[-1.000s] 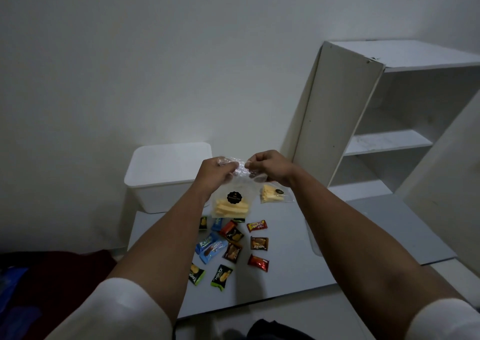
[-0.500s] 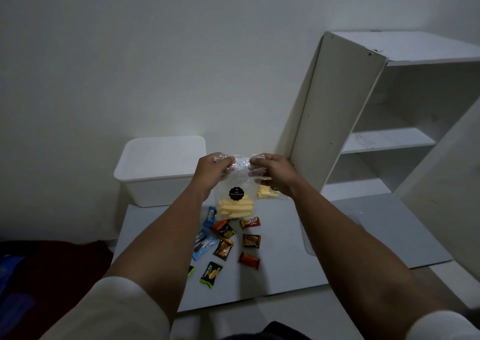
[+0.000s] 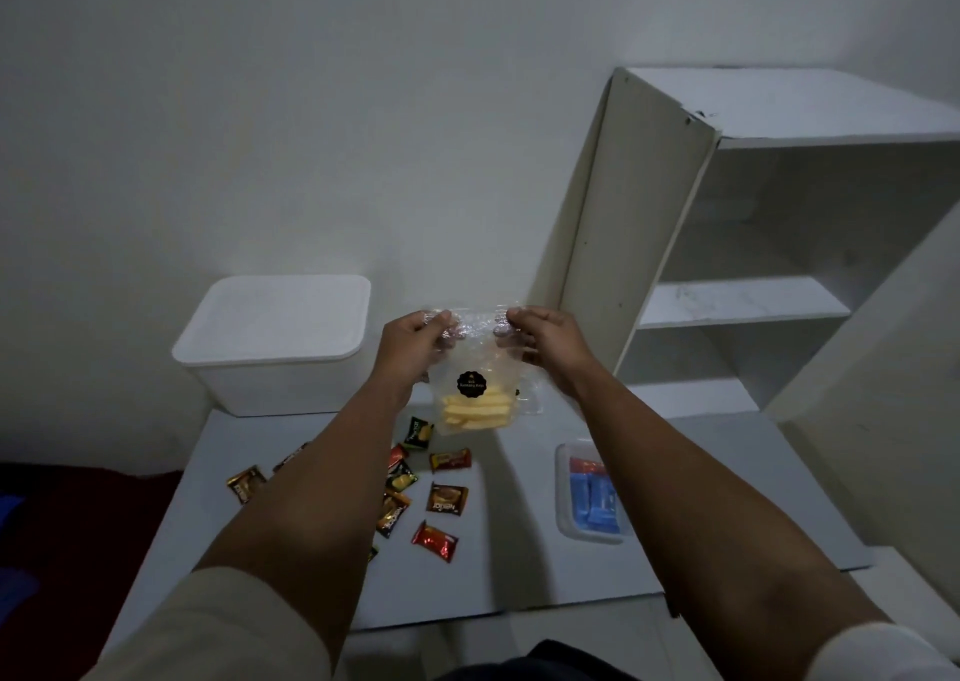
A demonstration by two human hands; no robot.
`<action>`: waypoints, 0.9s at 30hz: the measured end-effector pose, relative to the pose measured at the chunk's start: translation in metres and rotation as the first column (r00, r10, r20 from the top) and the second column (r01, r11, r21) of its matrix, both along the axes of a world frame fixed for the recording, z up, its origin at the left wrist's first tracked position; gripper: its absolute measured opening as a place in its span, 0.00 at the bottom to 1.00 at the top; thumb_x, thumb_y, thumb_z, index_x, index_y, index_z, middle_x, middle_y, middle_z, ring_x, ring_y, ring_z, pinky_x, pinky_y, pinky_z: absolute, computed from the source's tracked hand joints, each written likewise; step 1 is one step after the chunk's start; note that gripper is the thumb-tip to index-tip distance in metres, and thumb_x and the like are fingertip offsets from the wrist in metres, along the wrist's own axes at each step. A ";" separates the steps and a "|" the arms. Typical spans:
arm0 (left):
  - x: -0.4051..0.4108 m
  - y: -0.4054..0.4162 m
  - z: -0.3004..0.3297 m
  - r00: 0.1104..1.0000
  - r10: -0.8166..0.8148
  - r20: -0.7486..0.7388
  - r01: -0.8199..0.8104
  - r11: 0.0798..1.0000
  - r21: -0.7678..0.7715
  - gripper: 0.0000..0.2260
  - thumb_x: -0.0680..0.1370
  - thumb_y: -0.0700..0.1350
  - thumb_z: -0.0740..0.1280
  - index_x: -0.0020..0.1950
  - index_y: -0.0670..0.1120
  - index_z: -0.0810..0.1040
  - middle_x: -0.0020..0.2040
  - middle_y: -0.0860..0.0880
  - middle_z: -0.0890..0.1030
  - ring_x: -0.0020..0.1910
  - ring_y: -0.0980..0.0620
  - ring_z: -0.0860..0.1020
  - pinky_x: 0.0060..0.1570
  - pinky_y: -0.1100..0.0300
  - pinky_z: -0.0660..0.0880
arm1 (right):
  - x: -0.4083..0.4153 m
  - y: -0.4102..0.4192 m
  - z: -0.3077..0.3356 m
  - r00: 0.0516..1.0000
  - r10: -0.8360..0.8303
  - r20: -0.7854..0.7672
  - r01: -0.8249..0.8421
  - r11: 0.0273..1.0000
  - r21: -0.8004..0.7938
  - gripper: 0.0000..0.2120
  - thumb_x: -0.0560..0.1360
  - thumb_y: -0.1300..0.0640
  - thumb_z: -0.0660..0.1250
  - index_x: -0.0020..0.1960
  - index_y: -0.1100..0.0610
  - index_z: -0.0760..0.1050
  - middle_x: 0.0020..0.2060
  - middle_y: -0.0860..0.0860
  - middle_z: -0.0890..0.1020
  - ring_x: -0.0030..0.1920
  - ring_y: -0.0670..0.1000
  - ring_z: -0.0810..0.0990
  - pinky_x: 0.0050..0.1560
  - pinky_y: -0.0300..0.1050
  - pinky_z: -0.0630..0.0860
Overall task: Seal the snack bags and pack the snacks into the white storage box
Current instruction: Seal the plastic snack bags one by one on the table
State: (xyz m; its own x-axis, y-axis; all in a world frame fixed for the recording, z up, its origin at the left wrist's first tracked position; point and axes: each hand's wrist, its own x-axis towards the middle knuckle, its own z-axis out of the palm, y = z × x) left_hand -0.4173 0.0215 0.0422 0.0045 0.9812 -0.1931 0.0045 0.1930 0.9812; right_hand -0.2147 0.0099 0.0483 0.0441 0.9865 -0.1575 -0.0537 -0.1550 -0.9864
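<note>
A clear, crinkled plastic snack bag (image 3: 475,389) of pale yellow stick-shaped snacks, marked with a round black label, is held up in the air above a flat grey board (image 3: 519,566), between the white storage box (image 3: 275,342) and a white shelf unit (image 3: 753,264). The left hand (image 3: 410,340) pinches the bag's top left corner and the right hand (image 3: 545,340) pinches its top right corner, fingers curled over the rumpled top edge, both forearms reaching forward from pale sleeves. Whether the bag's mouth is pressed closed cannot be told from this angle.

The storage box, a smooth rounded rectangle with its lid on, sits at the board's far left corner. A second clear bag (image 3: 530,402) lies partly hidden behind the held one, its contents hard to make out. Small glossy foil sachets (image 3: 447,498) in red, brown, black and green lie scattered on the board beneath the hands; several are covered by the left forearm, and their print is too small to read. A shallow translucent tray (image 3: 563,498) holding blue packets (image 3: 597,503) lies near the right forearm, which cuts off its right side. The shelf unit leans at a tilt in the wide-angle view, and its right part runs out of frame.
</note>
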 end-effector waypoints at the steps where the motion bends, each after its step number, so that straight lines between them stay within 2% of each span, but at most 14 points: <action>1: 0.008 0.000 0.002 1.000 0.013 0.005 -0.013 1.000 0.005 0.07 0.79 0.50 0.71 0.48 0.47 0.85 0.45 0.47 0.88 0.46 0.50 0.82 0.60 0.39 0.77 | 0.008 0.001 0.002 1.000 0.007 0.006 -0.007 1.000 0.001 0.07 0.80 0.55 0.68 0.47 0.55 0.82 0.45 0.55 0.88 0.44 0.52 0.87 0.49 0.47 0.78; 7: 0.045 0.001 0.001 0.997 0.055 -0.057 -0.055 0.999 0.000 0.09 0.78 0.55 0.70 0.47 0.52 0.85 0.45 0.47 0.88 0.48 0.46 0.85 0.56 0.38 0.78 | 0.049 0.008 -0.001 0.997 0.082 0.004 -0.083 0.997 0.006 0.07 0.80 0.55 0.68 0.51 0.57 0.82 0.44 0.54 0.88 0.44 0.50 0.87 0.51 0.50 0.76; 9: 0.058 -0.001 0.000 0.990 0.124 -0.063 -0.121 0.991 0.049 0.11 0.79 0.53 0.69 0.48 0.46 0.85 0.43 0.48 0.88 0.44 0.49 0.85 0.48 0.50 0.83 | 0.059 0.008 -0.003 0.997 0.076 -0.010 -0.075 0.997 0.015 0.07 0.80 0.55 0.68 0.52 0.58 0.82 0.45 0.54 0.88 0.44 0.51 0.86 0.50 0.48 0.77; 11: 0.069 -0.004 0.000 0.975 0.205 -0.083 -0.195 0.974 0.114 0.14 0.82 0.50 0.67 0.47 0.40 0.83 0.39 0.49 0.86 0.36 0.56 0.82 0.38 0.63 0.78 | 0.068 0.007 -0.004 0.995 0.097 -0.010 -0.097 0.995 0.004 0.07 0.80 0.55 0.69 0.53 0.58 0.82 0.46 0.55 0.88 0.45 0.51 0.86 0.48 0.46 0.78; 13: 0.077 -0.007 -0.004 0.971 0.216 -0.103 -0.201 0.969 0.143 0.15 0.82 0.49 0.66 0.46 0.38 0.82 0.39 0.47 0.86 0.35 0.56 0.80 0.41 0.60 0.77 | 0.076 0.006 -0.006 0.989 0.147 0.028 -0.147 0.989 -0.016 0.07 0.78 0.56 0.71 0.52 0.59 0.83 0.46 0.55 0.88 0.45 0.52 0.86 0.48 0.45 0.78; 16: 0.088 -0.012 -0.007 0.977 0.162 -0.139 -0.141 0.979 0.146 0.14 0.82 0.49 0.66 0.44 0.40 0.81 0.40 0.45 0.86 0.36 0.56 0.81 0.46 0.57 0.77 | 0.082 0.007 -0.009 0.975 0.203 0.096 -0.202 0.979 -0.021 0.07 0.76 0.56 0.74 0.50 0.60 0.83 0.43 0.54 0.88 0.43 0.50 0.86 0.42 0.41 0.76; 19: 0.095 -0.014 -0.007 0.978 0.148 -0.145 -0.124 0.979 0.161 0.13 0.82 0.48 0.66 0.42 0.42 0.80 0.39 0.44 0.86 0.35 0.56 0.82 0.46 0.57 0.77 | 0.086 0.009 -0.010 0.963 0.230 0.141 -0.233 0.972 0.005 0.04 0.77 0.59 0.74 0.45 0.59 0.80 0.37 0.52 0.86 0.38 0.50 0.85 0.36 0.39 0.74; 21: 0.097 -0.015 -0.009 0.976 0.145 -0.163 -0.119 0.980 0.157 0.14 0.82 0.48 0.67 0.42 0.40 0.80 0.40 0.43 0.86 0.37 0.54 0.82 0.48 0.56 0.78 | 0.089 0.012 -0.011 0.951 0.265 0.157 -0.270 0.963 0.011 0.07 0.77 0.61 0.72 0.42 0.59 0.78 0.35 0.53 0.85 0.37 0.51 0.85 0.34 0.40 0.74; 23: 0.096 -0.017 -0.009 0.974 0.148 -0.173 -0.122 0.981 0.148 0.15 0.82 0.48 0.67 0.44 0.37 0.80 0.41 0.42 0.86 0.37 0.54 0.83 0.48 0.56 0.77 | 0.091 0.013 -0.011 0.940 0.297 0.165 -0.301 0.954 -0.001 0.07 0.77 0.61 0.72 0.42 0.58 0.77 0.36 0.55 0.85 0.38 0.53 0.86 0.35 0.41 0.74; 27: 0.098 -0.021 -0.005 0.975 0.132 -0.180 -0.105 0.982 0.156 0.13 0.82 0.48 0.66 0.42 0.42 0.80 0.42 0.42 0.86 0.37 0.55 0.82 0.46 0.58 0.77 | 0.090 0.014 -0.009 0.917 0.333 0.219 -0.343 0.939 0.009 0.04 0.78 0.57 0.72 0.46 0.58 0.80 0.41 0.56 0.87 0.41 0.54 0.86 0.36 0.39 0.75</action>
State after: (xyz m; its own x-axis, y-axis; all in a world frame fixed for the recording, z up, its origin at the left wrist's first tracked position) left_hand -0.3190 0.0009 0.0371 -0.1364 0.9900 -0.0354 0.1782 0.0596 0.9822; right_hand -0.1242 0.0236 0.0395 -0.2662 0.9544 -0.1353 0.2035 -0.0815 -0.9757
